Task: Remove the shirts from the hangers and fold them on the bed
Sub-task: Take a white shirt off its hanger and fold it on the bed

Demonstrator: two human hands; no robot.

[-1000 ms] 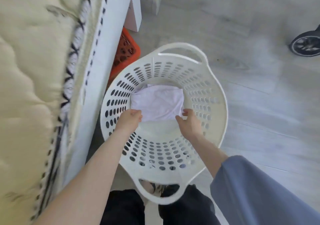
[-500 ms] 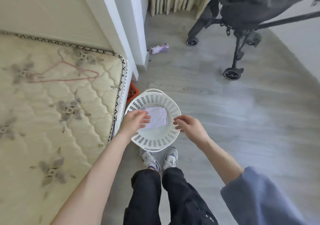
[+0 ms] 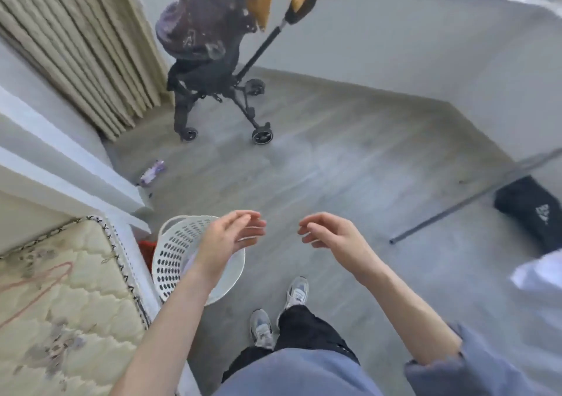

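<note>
A: How far along is the task, in your judgement?

B: Somewhere in the middle, I think. One thin pink hanger (image 3: 60,267) lies bare on the bed (image 3: 91,319), so at least one shirt seems to be off its hanger already. No folded shirt lies on the part of the bed that is in view.

A: And where is that shirt?

B: I cannot tell for sure. The white basket (image 3: 170,261) stands on the floor just beside the bed. Inside it a pale patch (image 3: 190,263) shows next to the left forearm. It may be a folded garment, but the arm hides most of it.

A: Are more shirts waiting?

B: At the right edge there is a white cloth (image 3: 538,274), blurred and cut by the frame, near a dark rod (image 3: 474,201). It could be a shirt that hangs there, but I cannot confirm it. If it is, it has to come off its hanger and be folded.

A: What do the hands do?

B: Both hold nothing. The left hand (image 3: 231,240) hangs above the basket, its fingers (image 3: 252,222) loosely bent and a little apart, touching nothing. The right hand (image 3: 331,234) is over the floor, also relaxed and half curled, with no pinch.

A: So no cloth is at the fingers?

B: No. The pale patch lies below and behind the left fingers, apart from them. The white cloth is well apart from the right hand, far to its right.
</note>
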